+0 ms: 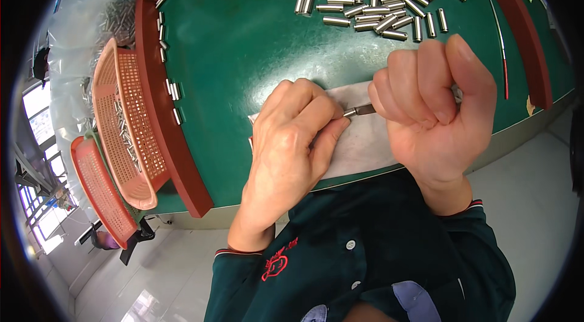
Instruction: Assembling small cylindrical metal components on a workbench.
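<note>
My left hand (292, 133) is closed in a pinch around a small silvery metal cylinder (348, 113), whose end shows past the fingertips. My right hand (435, 91) is curled in a fist around a tool with a dark flat metal shank (365, 109); its handle is mostly hidden by the fingers. The shank meets the cylinder's end, though exact contact is too small to tell. Under both hands lies a whitish cloth or sheet (359, 154) at the table's near edge. Beyond them, many loose shiny metal cylinders (371, 11) are heaped on the green tabletop (219, 48).
Red-brown raised borders (152, 78) flank the table. A few cylinders (173, 89) lie along the left one. Outside it stand an orange basket (143, 115) with small metal parts, a pinkish basket (100, 188) and clear plastic bags (79, 17). A thin red-ended rod (505, 72) lies at right.
</note>
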`<state>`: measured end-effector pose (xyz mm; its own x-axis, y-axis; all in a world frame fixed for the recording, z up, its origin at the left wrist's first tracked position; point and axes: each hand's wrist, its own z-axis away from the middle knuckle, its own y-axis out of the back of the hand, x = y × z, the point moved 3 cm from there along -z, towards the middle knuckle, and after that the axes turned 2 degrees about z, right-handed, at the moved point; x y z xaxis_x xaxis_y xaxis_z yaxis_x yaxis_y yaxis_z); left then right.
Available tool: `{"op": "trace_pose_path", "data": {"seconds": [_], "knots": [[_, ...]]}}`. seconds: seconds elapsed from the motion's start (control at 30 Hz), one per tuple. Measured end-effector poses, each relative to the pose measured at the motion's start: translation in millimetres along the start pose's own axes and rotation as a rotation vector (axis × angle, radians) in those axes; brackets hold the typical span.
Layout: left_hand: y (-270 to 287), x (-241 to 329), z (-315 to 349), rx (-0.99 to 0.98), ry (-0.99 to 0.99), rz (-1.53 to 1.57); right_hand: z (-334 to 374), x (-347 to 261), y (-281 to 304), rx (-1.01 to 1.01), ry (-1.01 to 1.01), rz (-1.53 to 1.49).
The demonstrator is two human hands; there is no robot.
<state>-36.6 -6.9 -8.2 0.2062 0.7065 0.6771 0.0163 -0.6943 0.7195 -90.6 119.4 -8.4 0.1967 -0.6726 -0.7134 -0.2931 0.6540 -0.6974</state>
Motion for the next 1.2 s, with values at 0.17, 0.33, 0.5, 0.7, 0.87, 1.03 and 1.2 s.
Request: {"op": "trace_pose_path", "data": {"seconds": [0.17, 0.33, 0.5, 0.7, 0.87, 1.03, 1.2], "knots": [[-1.6, -2.6, 0.1, -0.005, 0.006, 0.028, 1.1, -0.5, -2.5, 0.017, -0.010, 0.044], [-1.6, -7.3, 1.7, -0.004, 0.000, 0.059, 2.3, -0.5, -9.3, -0.018, -0.016, 0.217], [0.0, -6.5, -1.3, -0.028, 0.014, 0.093, 5.2, 2.6, -11.2, 0.033, -0.038, 0.229], [2.8, -2.5, -2.6, -0.035, 0.029, 0.090, 8.7, 5.4, -13.9, 0.024, -0.061, 0.268], [-4.0, -5.4, 0.1, 0.041, -0.047, 0.083, 8.7, 3.8, -14.8, -0.010, -0.001, 0.276], [-5.3, -1.6, 1.3, 0.049, -0.028, -0.020, 8.5, -5.4, -6.8, 0.003, 0.122, 0.236], [1.6, 3.8, 4.3, 0.123, 0.037, 0.159, 15.4, -5.8, -3.5, 0.029, 0.191, 0.237]]}}
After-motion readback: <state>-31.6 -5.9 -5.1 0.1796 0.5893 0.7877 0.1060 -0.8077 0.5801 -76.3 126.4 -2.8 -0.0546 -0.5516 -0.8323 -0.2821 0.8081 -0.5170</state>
